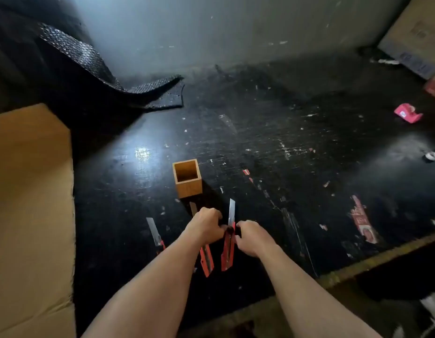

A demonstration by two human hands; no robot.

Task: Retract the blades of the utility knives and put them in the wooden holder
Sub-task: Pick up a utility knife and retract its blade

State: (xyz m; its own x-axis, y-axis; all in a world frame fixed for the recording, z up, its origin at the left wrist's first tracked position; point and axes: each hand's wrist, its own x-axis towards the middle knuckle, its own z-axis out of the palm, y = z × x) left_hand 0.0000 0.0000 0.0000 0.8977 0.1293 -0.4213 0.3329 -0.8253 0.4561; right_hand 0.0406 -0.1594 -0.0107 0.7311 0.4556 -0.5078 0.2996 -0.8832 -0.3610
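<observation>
Pinching the red utility knife (228, 250) from either side near its slider, the left hand (206, 226) and right hand (251, 237) hold it with its blade out, pointing away. The empty wooden holder (188, 178) stands just beyond the hands. Two more knives (206, 261) (156, 236) lie left of the held one, blades out.

The utility knives (228, 250) are red with silver blades, the wooden holder (188, 178) is light brown, and the table (260, 142) is black with white scratches.
</observation>
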